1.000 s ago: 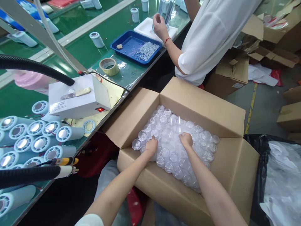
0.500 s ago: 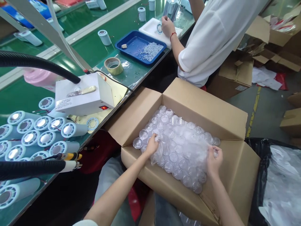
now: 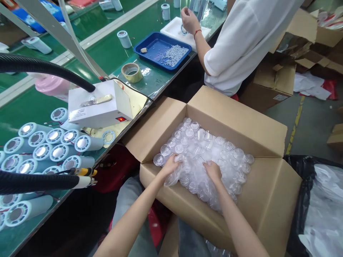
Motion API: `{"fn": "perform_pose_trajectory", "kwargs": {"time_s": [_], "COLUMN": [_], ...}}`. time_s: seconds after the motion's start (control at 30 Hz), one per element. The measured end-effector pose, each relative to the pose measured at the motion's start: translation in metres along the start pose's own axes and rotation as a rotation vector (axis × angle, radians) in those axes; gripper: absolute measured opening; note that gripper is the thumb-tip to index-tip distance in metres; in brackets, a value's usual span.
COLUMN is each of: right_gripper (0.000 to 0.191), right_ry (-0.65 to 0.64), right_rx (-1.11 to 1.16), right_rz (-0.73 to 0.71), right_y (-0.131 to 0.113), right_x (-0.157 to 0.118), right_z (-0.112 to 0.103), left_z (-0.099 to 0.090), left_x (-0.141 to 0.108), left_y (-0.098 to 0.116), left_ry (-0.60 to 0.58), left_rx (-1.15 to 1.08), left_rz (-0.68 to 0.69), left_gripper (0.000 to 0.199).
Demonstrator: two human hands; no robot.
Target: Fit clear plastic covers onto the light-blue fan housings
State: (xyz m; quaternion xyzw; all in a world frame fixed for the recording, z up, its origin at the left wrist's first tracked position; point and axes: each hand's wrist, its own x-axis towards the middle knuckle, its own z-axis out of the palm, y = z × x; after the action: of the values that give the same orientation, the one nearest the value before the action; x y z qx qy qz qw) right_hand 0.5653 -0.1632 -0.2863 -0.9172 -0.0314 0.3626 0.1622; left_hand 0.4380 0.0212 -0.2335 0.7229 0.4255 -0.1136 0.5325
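Inside the cardboard box [image 3: 264, 192], clear plastic parts [image 3: 237, 155] lie.

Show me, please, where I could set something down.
The green bench has room between the tape roll, standing cylinder and pole; the carton, between the clear discs and its right wall. Crowded: the bench's left end, with massed cylinders, and around the left hand and right hand.

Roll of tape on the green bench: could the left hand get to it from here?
Probably, with a stretch over the box flap; nothing covers the roll of tape, though the left hand grips clear plastic film.
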Motion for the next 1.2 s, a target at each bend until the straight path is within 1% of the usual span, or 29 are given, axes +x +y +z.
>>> {"fn": "perform_pose_trajectory", "kwargs": {"time_s": [0.13, 0.3, 0.37, 0.43, 0.5, 0.57, 0.6, 0.67, 0.73, 0.8, 0.93, 1.0, 1.13, 1.2], "right_gripper": [0.022, 0.019, 0.02, 0.021, 0.023, 0.026, 0.027, 0.027, 0.025, 0.024, 0.026, 0.024, 0.022, 0.024], "right_ry": [0.033, 0.148, 0.192, 0.211, 0.231, 0.249, 0.243, 0.186, 0.112, 0.075, 0.047, 0.01, -0.082, -0.091], "right_rx": [0.084, 0.238, 0.294, 0.336, 0.361, 0.368, 0.368, 0.367, 0.376, 0.391, 0.427, 0.451, 0.508, 0.547], "right_rz": [-0.106, -0.24, -0.288, -0.325, -0.325, -0.295, -0.283, -0.284, -0.295, -0.276, -0.187, -0.151, -0.086, -0.065], "right_y": [0.014, 0.032, 0.042, 0.053, 0.063, 0.07, 0.073, 0.076, 0.079, 0.082, 0.091, 0.095, 0.095, 0.095], "right_x": [0.002, -0.006, -0.014, -0.021, -0.026, -0.029, -0.03, -0.033, -0.038, -0.044, -0.052, -0.053, -0.056, -0.059], "right_z": [-0.003, -0.002, -0.007, -0.015, -0.024, -0.031, -0.033, -0.031, -0.024, -0.016, -0.004, 0.002, 0.014, 0.016], "left_z": [0.004, 0.005, 0.004, 0.005, 0.006, 0.007, 0.007, 0.007, 0.008, 0.008, 0.008, 0.007, 0.006, 0.005], "left_x": [-0.002, -0.005, -0.006, -0.005, -0.003, -0.002, -0.001, -0.001, -0.001, -0.002, -0.001, 0.0, 0.002, 0.002], "left_y": [0.001, 0.003, 0.004, 0.005, 0.006, 0.007, 0.007, 0.006, 0.003, 0.0, -0.002, -0.002, -0.002, -0.003], "left_ry": [-0.032, 0.028, 0.025, 0.001, -0.018, -0.03, -0.039, -0.072, -0.117, -0.14, -0.136, -0.147, -0.136, -0.128], "left_rx": [0.218, 0.399, 0.421, 0.417, 0.401, 0.379, 0.368, 0.347, 0.327, 0.303, 0.205, 0.131, 0.026, 0.001], "left_rz": [0.0, -0.005, 0.011, 0.028, 0.038, 0.042, 0.04, 0.028, 0.01, -0.007, -0.007, 0.005, -0.013, -0.035], "left_gripper": [0.03, 0.03, 0.03, 0.029, 0.029, 0.03, 0.031, 0.031, 0.03, 0.028, 0.026, 0.025, 0.024, 0.023]}}
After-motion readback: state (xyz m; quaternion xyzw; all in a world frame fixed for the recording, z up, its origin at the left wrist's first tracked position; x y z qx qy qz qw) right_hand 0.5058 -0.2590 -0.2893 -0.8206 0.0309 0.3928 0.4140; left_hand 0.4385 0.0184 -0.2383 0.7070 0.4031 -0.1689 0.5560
